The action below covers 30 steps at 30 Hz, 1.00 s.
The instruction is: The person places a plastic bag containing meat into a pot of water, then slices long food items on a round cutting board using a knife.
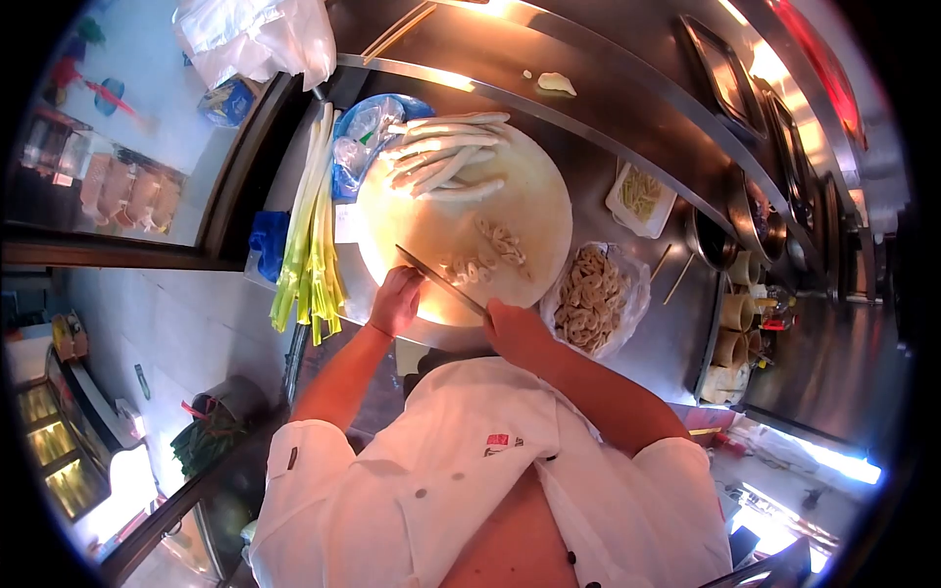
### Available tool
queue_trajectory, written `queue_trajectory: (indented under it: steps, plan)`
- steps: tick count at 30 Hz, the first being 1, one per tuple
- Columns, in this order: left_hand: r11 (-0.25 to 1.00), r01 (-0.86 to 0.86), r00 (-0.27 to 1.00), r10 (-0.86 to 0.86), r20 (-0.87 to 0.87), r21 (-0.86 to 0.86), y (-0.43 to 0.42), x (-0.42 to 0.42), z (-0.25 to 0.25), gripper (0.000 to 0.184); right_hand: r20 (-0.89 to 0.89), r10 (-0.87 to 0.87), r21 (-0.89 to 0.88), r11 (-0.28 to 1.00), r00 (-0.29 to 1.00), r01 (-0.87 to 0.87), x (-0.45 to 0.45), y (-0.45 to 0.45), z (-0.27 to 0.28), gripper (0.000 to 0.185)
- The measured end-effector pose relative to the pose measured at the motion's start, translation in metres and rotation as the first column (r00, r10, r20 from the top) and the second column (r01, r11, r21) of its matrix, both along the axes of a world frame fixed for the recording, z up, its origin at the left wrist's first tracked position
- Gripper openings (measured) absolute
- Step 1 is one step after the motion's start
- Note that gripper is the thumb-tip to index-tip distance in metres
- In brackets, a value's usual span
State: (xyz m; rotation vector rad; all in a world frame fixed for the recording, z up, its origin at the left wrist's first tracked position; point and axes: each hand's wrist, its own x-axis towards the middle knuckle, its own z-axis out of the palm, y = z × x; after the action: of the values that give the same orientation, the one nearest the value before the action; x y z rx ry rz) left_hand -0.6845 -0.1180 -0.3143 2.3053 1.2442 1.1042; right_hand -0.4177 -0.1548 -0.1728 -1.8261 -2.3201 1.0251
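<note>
My right hand (517,335) is wrapped around the handle of a kitchen knife (439,278), whose blade slants up and left over the round cutting board (544,230). On the blade's left side, my left hand (397,299) rests at the board's near edge with its fingers curled; whatever they press on is hidden. Small piles of pale cut pieces (502,243) lie just beyond the blade. Across the far part of the board are several long, pale, tube-like strips (446,157), resembling intestines. A plastic-lined container (592,299) full of similar cut pieces stands beside the board on the right.
Long leeks or scallions (312,230) lie left of the board, near a blue basin (365,137) with plastic bags. A white tub of shredded food (641,199) sits at the right. Above the worktop runs a steel shelf (598,118) with chopsticks (397,32) on it.
</note>
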Motion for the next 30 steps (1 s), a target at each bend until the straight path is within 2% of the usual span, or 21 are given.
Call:
queue_trajectory:
  steps: [4,6,8,11,14,16,18,19,20,22,25,28,30]
  plan:
    - [1.000,-0.018,1.000,0.018,-0.001,0.020,-0.002,0.001,-0.001,0.037,-0.041,-0.026,0.006,1.000,0.999,0.027,-0.004,-0.011,0.001,0.016]
    - [1.000,-0.010,0.999,0.010,-0.034,0.007,-0.001,0.001,0.003,0.035,-0.038,-0.045,0.003,0.999,0.998,0.045,-0.012,-0.010,-0.015,0.015]
    - [1.000,-0.002,0.999,0.002,-0.036,0.000,0.000,0.001,0.002,0.035,-0.070,-0.020,0.116,0.993,0.997,0.028,-0.021,-0.005,-0.039,0.015]
    - [1.000,0.000,0.999,-0.001,-0.039,-0.027,0.001,0.000,0.002,0.035,-0.099,-0.019,0.119,0.992,0.995,0.030,-0.023,0.009,-0.055,0.016]
    - [0.995,0.037,0.999,-0.037,-0.001,-0.088,-0.003,0.008,0.017,0.035,-0.198,-0.027,0.107,0.993,0.980,0.049,-0.005,0.014,-0.051,0.018]
    - [0.990,0.074,0.997,-0.070,0.036,-0.123,-0.003,0.006,0.022,0.034,-0.165,-0.072,0.094,0.992,0.984,0.089,0.007,0.009,-0.036,0.018]
    - [0.994,0.011,0.997,-0.004,0.072,-0.105,0.001,0.000,0.021,0.031,-0.128,-0.115,0.079,0.989,0.985,0.126,0.019,0.002,-0.012,0.019]
    - [0.973,-0.124,0.958,0.169,0.233,-0.196,0.007,0.003,0.037,0.026,-0.101,-0.124,0.031,0.991,0.987,0.128,0.024,-0.001,0.005,0.020]
    - [0.961,-0.243,0.957,0.260,0.133,-0.133,0.015,-0.005,0.055,0.025,-0.075,-0.133,-0.021,0.991,0.988,0.132,0.026,-0.006,0.012,0.020]
    - [0.943,-0.321,0.940,0.328,0.090,-0.084,0.045,-0.018,0.077,0.022,-0.083,-0.105,-0.010,0.995,0.991,0.104,0.027,-0.017,0.010,0.020]
    - [0.985,-0.174,0.984,0.174,0.029,-0.001,0.106,-0.019,0.080,0.022,-0.101,-0.053,0.018,0.998,0.993,0.055,0.020,-0.027,-0.001,0.019]
    - [1.000,-0.003,0.968,0.004,-0.251,0.003,0.157,0.009,0.079,0.031,-0.140,-0.032,0.057,0.998,0.990,0.041,0.000,-0.026,-0.027,0.018]
    - [0.998,-0.001,0.933,-0.020,-0.360,-0.058,0.176,0.035,0.079,0.033,-0.158,-0.038,0.081,0.995,0.987,0.051,-0.007,-0.025,-0.043,0.017]
